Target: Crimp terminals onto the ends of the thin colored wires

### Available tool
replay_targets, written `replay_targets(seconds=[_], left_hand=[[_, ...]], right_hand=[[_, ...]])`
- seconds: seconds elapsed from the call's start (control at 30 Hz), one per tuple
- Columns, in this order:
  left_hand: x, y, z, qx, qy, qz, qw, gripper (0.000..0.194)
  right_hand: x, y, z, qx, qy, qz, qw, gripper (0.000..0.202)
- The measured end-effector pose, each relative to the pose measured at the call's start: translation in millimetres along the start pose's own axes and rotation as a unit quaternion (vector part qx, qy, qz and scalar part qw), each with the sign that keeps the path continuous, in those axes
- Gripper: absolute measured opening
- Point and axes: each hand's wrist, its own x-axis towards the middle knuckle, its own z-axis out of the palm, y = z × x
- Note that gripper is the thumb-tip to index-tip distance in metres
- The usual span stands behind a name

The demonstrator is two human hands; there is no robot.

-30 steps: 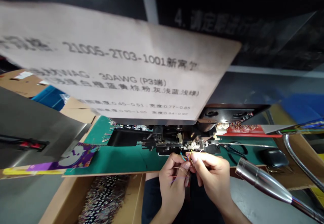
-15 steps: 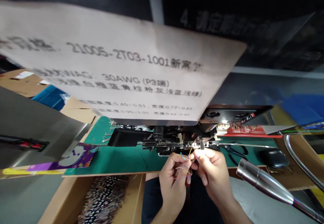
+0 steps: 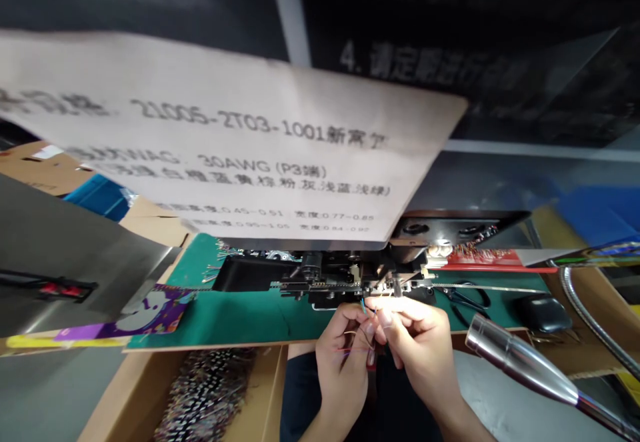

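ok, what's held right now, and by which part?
Thin coloured wires, pinched near their upper ends in the left hand; whether the right hand grips one too can't be told.

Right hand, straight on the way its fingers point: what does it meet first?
Probably the left hand or the blue wire at its fingertips, right beside the right hand. Which comes first is unclear; depth is hard to judge from this view.
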Motion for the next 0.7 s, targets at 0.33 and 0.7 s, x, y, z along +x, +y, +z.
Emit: replay_targets(seconds=[0.33, 0.7], left_hand=[[-2, -2, -0.1, 0.01, 0.011, 0.007, 1.0, 0.04], [2, 5, 4.6, 0.0, 0.016, 0.021, 1.0, 0.038]], right_hand=[[6, 7, -3, 0.069, -0.046, 0.023, 0.996, 0.047], [11, 7, 2, 0.146, -0.052, 0.052, 0.987, 0.045]])
